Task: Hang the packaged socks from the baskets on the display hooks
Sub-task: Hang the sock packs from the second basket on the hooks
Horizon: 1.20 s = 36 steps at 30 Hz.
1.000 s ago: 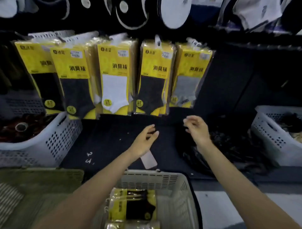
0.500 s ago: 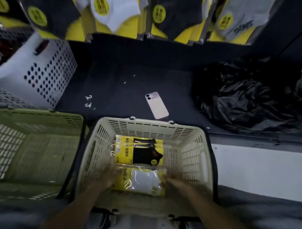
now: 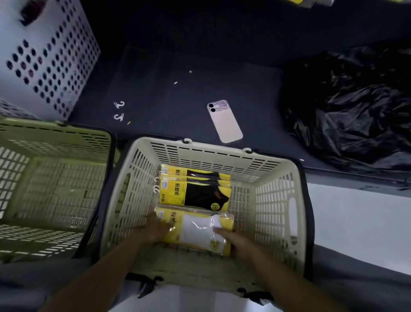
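Observation:
A cream basket (image 3: 275,200) stands right below me with packaged socks in it. A stack of yellow packs of black socks (image 3: 195,189) lies at its far side. In front of that lies a yellow pack of white socks (image 3: 198,231). My left hand (image 3: 159,229) grips that pack's left end, though blur hides the fingers. My right hand (image 3: 233,241) rests on its right end with fingers laid across the plastic. Only the bottom tips of the hanging packs (image 3: 311,1) show at the top edge, and the hooks are out of view.
An empty green basket (image 3: 55,178) stands to the left, with a white perforated bin (image 3: 49,55) behind it. On the dark shelf (image 3: 169,55) lie a pink phone (image 3: 224,121), two loose white hooks (image 3: 119,110) and a crumpled black plastic bag (image 3: 351,104).
My view has tipped down from the hanging display to the cream basket. Both hands dropped from in front of the display into the basket and reached the pack of white socks.

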### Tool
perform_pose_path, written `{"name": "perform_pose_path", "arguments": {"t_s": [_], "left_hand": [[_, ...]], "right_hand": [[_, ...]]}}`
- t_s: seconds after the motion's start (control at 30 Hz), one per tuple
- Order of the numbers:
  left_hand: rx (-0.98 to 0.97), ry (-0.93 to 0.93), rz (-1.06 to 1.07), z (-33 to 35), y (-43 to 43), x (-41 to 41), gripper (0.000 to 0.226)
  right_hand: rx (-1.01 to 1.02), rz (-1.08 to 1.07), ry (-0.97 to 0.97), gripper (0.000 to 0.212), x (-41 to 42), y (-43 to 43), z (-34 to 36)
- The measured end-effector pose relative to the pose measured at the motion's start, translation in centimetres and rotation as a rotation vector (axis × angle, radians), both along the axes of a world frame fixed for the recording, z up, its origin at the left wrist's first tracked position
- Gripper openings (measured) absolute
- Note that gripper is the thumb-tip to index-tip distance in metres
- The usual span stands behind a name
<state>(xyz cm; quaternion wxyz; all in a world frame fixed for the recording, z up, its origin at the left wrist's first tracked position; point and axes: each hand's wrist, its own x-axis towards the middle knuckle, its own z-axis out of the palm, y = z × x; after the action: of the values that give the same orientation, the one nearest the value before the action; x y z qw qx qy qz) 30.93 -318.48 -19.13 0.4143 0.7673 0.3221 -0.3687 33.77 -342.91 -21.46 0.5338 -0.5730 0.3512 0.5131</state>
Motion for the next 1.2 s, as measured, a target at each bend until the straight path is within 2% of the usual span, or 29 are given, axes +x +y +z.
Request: {"name": "perform_pose_path", "arguments": {"t_s": [0.2,0.3,0.4,0.5,0.53,0.57,0.63,0.67,0.73,0.83,0.93,1.03,1.13,1.2], "left_hand": [[-0.144,-0.046,0.242,2.2,-0.7,0.9,0.066],[-0.197,-0.12,0.298,4.7,-1.4,1.9,0.065],[-0.179,-0.291,0.386,8.5,-2.3,3.9,0.084],[-0.075,-0.465,0.552,14.3,-3.3,5.8,0.121],[-0.137,-0.481,0.599,16.4,-3.7,6.3,0.128],[-0.289,-0.475,0.629,18.8,-4.3,6.9,0.128],[-0.765,-0.481,0.661,22.8,-5.9,8.1,0.114],[-0.929,-0.533,0.653,24.6,-6.7,8.8,0.103],[-1.03,-0.705,0.54,28.2,-8.5,10.1,0.079],[-0.966,-0.913,0.452,32.3,-10.1,11.5,0.064],[-0.827,-1.047,0.357,35.0,-9.9,12.7,0.056],[-0.693,-1.146,0.279,37.4,-9.7,13.8,0.061],[-0.62,-1.206,0.136,39.3,-10.3,14.9,0.053],[-0.585,-1.213,0.043,40.4,-11.0,15.5,0.056]], "right_hand": [[0.049,0.147,-0.171,0.043,2.2,0.8,4.3],[0.031,0.111,-0.31,0.04,4.1,0.0,9.0],[0.033,-0.029,-0.485,0.044,6.0,-2.1,15.1],[0.133,-0.146,-0.625,0.045,7.4,-4.1,21.5],[0.178,-0.215,-0.683,0.04,7.7,-4.6,23.3],[0.224,-0.287,-0.734,0.033,7.9,-4.9,24.9],[0.335,-0.388,-0.812,0.023,8.2,-4.9,27.6],[0.39,-0.413,-0.846,0.023,8.3,-4.7,28.7],[0.481,-0.429,-0.888,0.024,8.4,-4.2,30.8],[0.513,-0.376,-0.92,0.042,8.7,-4.3,33.3],[0.303,-0.348,-1.126,0.064,10.0,-5.7,36.0],[0.086,-0.341,-1.392,0.055,11.9,-6.7,39.9],[0.02,-0.182,-1.613,0.055,13.3,-6.1,44.4],[0.058,-0.167,-1.683,0.052,13.9,-5.7,46.6]]}}
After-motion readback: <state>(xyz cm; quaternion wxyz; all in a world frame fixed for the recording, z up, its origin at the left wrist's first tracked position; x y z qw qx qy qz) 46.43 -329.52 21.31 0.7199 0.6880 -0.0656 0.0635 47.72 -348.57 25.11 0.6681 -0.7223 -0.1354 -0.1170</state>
